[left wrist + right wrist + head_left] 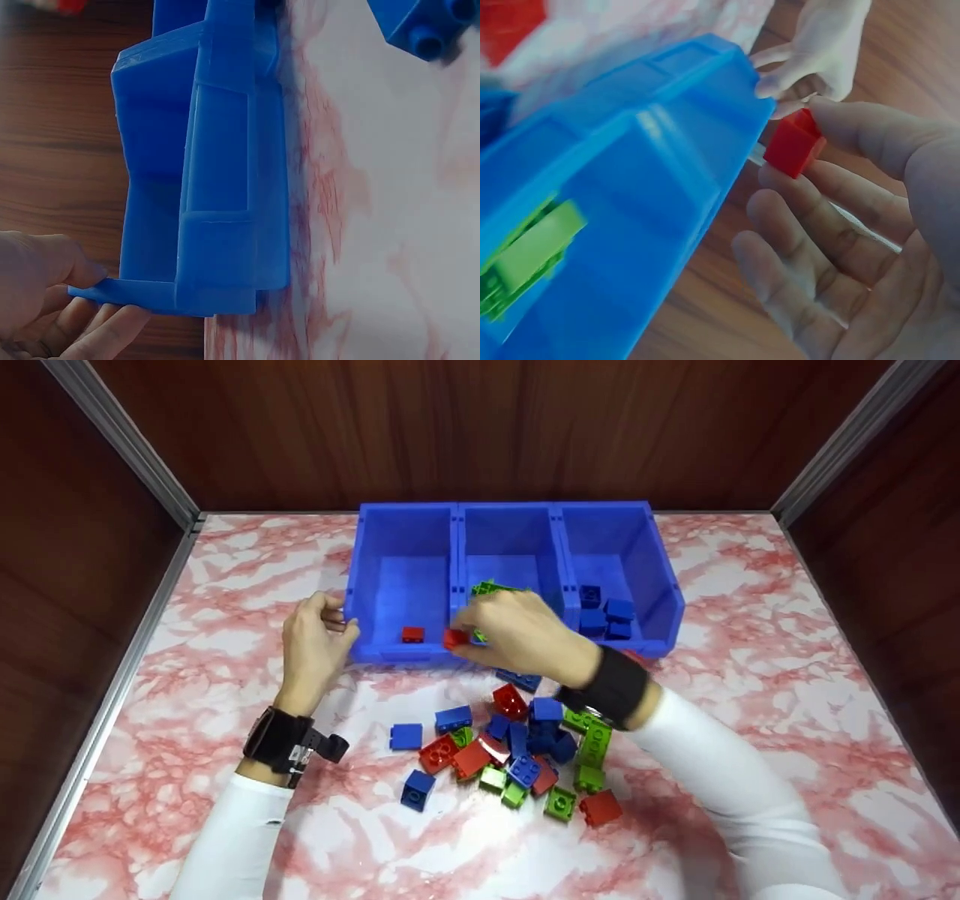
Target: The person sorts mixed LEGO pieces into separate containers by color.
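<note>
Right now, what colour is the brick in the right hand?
Red; the brick shows best in the right wrist view.

Smooth plastic bin (511, 531), glossy plastic bricks (510, 702).

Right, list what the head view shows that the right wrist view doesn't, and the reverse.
Only the head view: the blue toy bricks in the right compartment, the loose red toy brick in the left compartment, the black wrist straps and the white sleeves.

Only the right wrist view: the palm side of the right hand.

Both: the three-compartment blue bin, the left hand at its edge, the red toy brick pinched in the right hand, and green toy bricks in the middle compartment.
</note>
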Available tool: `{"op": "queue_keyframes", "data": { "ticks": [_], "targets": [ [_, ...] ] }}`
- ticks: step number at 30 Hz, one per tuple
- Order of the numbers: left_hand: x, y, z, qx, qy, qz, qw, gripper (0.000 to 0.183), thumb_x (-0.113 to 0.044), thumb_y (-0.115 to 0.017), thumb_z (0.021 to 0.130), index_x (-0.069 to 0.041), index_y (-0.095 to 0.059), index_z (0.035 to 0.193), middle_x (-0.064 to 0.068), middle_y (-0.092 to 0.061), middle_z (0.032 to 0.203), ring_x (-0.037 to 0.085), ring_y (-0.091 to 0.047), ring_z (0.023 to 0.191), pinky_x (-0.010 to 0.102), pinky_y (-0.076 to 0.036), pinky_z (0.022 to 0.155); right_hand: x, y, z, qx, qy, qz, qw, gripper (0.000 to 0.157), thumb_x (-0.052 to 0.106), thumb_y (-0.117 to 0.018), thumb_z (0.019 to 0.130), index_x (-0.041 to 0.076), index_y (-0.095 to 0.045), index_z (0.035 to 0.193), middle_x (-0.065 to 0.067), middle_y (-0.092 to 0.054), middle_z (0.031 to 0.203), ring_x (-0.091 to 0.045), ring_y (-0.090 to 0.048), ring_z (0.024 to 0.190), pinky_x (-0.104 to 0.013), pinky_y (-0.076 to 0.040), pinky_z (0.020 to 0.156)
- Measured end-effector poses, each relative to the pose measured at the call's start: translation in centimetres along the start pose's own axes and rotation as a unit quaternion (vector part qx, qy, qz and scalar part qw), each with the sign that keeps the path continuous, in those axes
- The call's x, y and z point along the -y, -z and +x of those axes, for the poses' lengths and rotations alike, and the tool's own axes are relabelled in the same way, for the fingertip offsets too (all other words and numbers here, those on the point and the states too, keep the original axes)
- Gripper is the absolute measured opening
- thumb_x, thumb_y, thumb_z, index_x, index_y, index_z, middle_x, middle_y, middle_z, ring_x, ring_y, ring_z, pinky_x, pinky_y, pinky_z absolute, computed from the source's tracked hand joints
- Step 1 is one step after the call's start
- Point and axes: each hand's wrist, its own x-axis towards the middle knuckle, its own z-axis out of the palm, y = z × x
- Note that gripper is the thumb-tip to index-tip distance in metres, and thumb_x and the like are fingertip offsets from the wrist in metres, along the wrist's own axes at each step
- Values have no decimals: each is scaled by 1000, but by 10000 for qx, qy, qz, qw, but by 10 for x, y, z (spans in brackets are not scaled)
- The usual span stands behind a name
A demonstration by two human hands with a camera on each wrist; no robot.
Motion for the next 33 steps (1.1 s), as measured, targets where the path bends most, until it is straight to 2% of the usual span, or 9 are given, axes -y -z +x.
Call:
{"op": "queue_keyframes", "data": {
  "ticks": [8,12,17,22,26,33],
  "targets": [
    [2,1,1,34,37,-79,10000,28,2,-70,90,9,-65,116,25,-70,112,38,-70,101,46,-61,93,14,-16,69,264,-342,-317,9986,16,31,-77,96,16,-80,100,-2,-81,97,-20,-75,83,-38,-64,66],
    [2,2,2,43,34,-132,9999,27,2,-71,90,9,-65,116,26,-70,112,39,-70,101,47,-61,94,16,-26,95,485,-622,-426,9960,14,29,-75,97,15,-80,98,-4,-80,94,-23,-75,82,-40,-65,70],
    [4,2,2,8,-33,-132,9999,27,2,-71,89,8,-66,115,26,-71,110,38,-71,99,47,-61,93,17,-42,121,842,-947,-657,9898,16,27,-72,97,11,-75,95,-8,-78,97,-30,-75,91,-47,-66,78],
    [4,2,2,-37,-83,-131,9999,27,1,-71,88,9,-66,113,25,-72,109,38,-72,98,46,-62,90,15,-59,135,1173,-1128,-806,9834,16,22,-75,96,9,-74,104,-13,-78,110,-34,-75,103,-51,-65,87],
    [3,2,2,-10,-74,-144,9999,28,1,-72,89,9,-66,115,26,-71,111,38,-71,99,47,-62,92,15,-70,141,1368,-1188,-1101,9773,18,21,-74,96,10,-75,111,-13,-78,117,-32,-75,109,-50,-65,91],
    [3,2,2,22,1,-145,9999,28,3,-71,89,9,-65,116,26,-71,112,38,-71,100,47,-62,93,17,-87,144,1488,-1218,-1580,9685,20,17,-67,98,13,-76,116,-9,-78,118,-28,-76,107,-47,-67,88]
  ]
}}
